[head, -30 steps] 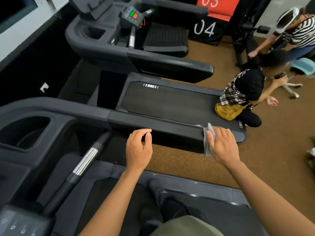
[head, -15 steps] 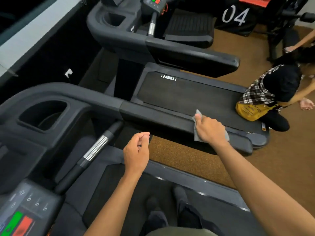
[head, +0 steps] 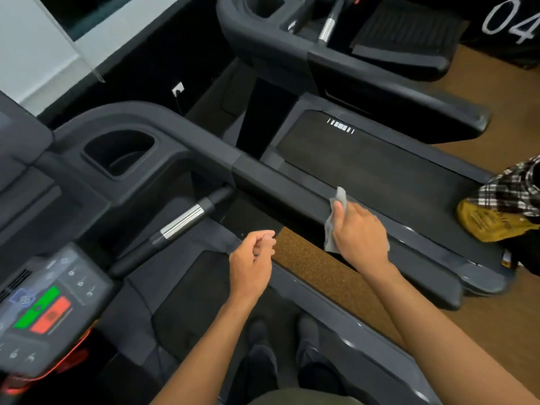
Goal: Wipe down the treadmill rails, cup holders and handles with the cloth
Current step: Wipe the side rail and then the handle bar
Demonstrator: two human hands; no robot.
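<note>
Cup holder (head: 119, 153), at ten o'clock in view: a dark recess in the treadmill arm, contents not discernible. The right hand (head: 358, 232) gripped the grey cloth (head: 341, 198), fingers curled round it, pressing it on the side rail (head: 277, 182). The left hand (head: 252, 258) hung loosely curled, holding nothing. The silver-banded handle (head: 181, 220) lay at its ten o'clock. A person in plaid (head: 511, 188) crouched at three o'clock, beside the neighbouring belt (head: 380, 171).

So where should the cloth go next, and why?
Probably slide the cloth along the rail toward the cup holder. The right hand grips it against the rail about midway, and the stretch up to the cup holder lies just ahead. The left hand holds nothing.
</note>
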